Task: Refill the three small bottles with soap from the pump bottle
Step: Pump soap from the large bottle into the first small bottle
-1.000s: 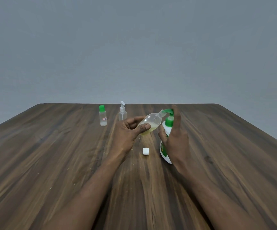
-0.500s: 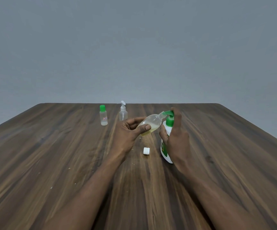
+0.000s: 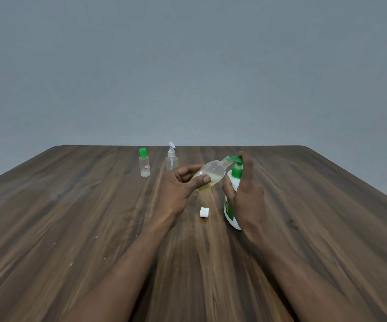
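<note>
Left hand (image 3: 178, 189) is gripping the small clear bottle (image 3: 212, 173), fingers curling round its far side and the thumb (image 3: 203, 180) pressing flat on the near side. The bottle is being held off the table, tilted, base down-left and open neck pointing up-right. The neck is meeting the spout of the green pump head (image 3: 236, 163). Yellowish soap (image 3: 207, 185) is pooling in the lower part of the bottle, filling under half.

Right hand (image 3: 246, 194) is clamping on the pump bottle (image 3: 230, 212). Its thumb is wrapping the left side of the white body below the green collar, and the index finger is reaching up and lying over the top of the pump head. The palm is covering the bottle's right side. The pump bottle is standing on the table (image 3: 71, 228), right of centre, leaning slightly.

Both forearms are coming in from the near edge and converging toward mid-table, wrists raised off the surface.

White cap (image 3: 204, 212) is lying on the table just left of the pump bottle's base, below the held bottle, touching neither.

Further back and to the left, the green-capped bottle (image 3: 144, 162) is standing upright, with a little pale liquid at the bottom. The white-pump bottle (image 3: 172, 158) is standing upright just to its right, looking clear inside. Both are sitting apart from the hands.

Grey wall (image 3: 188, 66) is filling the background behind the far edge.
</note>
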`<state>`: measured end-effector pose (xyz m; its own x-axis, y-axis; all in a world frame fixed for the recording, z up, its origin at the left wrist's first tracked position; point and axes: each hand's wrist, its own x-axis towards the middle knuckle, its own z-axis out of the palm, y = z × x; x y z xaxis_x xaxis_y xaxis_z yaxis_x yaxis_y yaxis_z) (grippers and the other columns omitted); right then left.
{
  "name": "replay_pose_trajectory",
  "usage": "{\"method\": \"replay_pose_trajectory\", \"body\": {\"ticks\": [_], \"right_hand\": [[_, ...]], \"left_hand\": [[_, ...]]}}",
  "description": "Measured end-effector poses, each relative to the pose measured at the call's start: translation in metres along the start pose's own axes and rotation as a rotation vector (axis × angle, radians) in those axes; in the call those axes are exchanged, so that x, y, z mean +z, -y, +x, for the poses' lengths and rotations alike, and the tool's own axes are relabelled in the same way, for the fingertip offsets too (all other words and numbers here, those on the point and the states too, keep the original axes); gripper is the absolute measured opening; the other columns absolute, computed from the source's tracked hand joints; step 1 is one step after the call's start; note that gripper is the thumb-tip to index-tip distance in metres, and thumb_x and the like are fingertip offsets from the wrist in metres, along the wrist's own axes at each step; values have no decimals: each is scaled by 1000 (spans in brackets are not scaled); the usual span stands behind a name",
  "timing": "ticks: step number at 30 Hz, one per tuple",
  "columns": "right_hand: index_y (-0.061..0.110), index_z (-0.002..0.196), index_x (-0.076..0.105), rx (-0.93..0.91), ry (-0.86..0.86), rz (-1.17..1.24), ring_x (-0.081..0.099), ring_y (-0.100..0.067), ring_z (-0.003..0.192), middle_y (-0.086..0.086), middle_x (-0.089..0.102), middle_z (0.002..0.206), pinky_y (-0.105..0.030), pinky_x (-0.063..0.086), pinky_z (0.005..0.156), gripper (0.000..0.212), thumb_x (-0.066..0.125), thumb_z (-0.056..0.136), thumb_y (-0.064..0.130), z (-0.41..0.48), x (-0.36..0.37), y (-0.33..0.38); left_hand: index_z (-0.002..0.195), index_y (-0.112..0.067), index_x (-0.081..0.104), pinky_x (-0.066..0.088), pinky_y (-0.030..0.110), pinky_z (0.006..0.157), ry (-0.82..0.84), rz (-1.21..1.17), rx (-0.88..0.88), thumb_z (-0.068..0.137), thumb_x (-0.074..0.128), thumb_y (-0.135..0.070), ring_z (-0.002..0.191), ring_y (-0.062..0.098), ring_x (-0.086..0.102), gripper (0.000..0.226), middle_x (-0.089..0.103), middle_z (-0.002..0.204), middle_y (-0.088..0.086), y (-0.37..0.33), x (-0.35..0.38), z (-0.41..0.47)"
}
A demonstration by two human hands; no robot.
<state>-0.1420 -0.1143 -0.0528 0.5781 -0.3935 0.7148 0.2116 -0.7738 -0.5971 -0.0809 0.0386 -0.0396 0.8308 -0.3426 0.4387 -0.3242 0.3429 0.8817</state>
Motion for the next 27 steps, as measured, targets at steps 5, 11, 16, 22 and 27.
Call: {"method": "replay_pose_trajectory", "body": {"ticks": [5, 11, 16, 22, 27], "right_hand": [[14, 143, 38, 9, -12, 9, 66, -28, 89, -8, 66, 113, -31, 44, 72, 54, 62, 97, 28, 1, 0, 2], [26, 154, 23, -19, -25, -30, 65, -21, 89, -6, 65, 116, -26, 42, 72, 70, 62, 96, 32, 0, 1, 1], [27, 154, 23, -13, -38, -25, 60, -16, 78, -2, 64, 105, -23, 39, 68, 68, 58, 97, 35, 0, 0, 2], [21, 151, 30, 14, 28, -5, 63, -23, 88, -5, 65, 112, -29, 42, 73, 62, 59, 97, 30, 1, -3, 5], [16, 148, 35, 44, 56, -7, 65, -31, 96, -10, 66, 116, -35, 46, 76, 56, 58, 98, 29, 2, -6, 9]], "left_hand": [[100, -31, 81, 59, 24, 78, 2, 1, 8, 69, 86, -34, 99, 18, 76, 32, 80, 104, 2, 0, -2, -1], [101, -31, 81, 60, 27, 81, 0, -8, 14, 68, 87, -35, 101, 19, 76, 34, 80, 105, 1, 1, 0, 0], [99, -30, 81, 60, 26, 80, -25, -26, 29, 69, 85, -31, 99, 19, 76, 31, 80, 103, 2, -1, 1, 1], [102, -23, 80, 59, 24, 78, -18, -43, 28, 71, 83, -26, 100, 19, 76, 32, 80, 104, 4, -1, -1, 1], [104, -20, 80, 60, 26, 79, -8, -28, 23, 71, 84, -26, 98, 20, 76, 33, 80, 103, 5, 0, -3, 0]]}}
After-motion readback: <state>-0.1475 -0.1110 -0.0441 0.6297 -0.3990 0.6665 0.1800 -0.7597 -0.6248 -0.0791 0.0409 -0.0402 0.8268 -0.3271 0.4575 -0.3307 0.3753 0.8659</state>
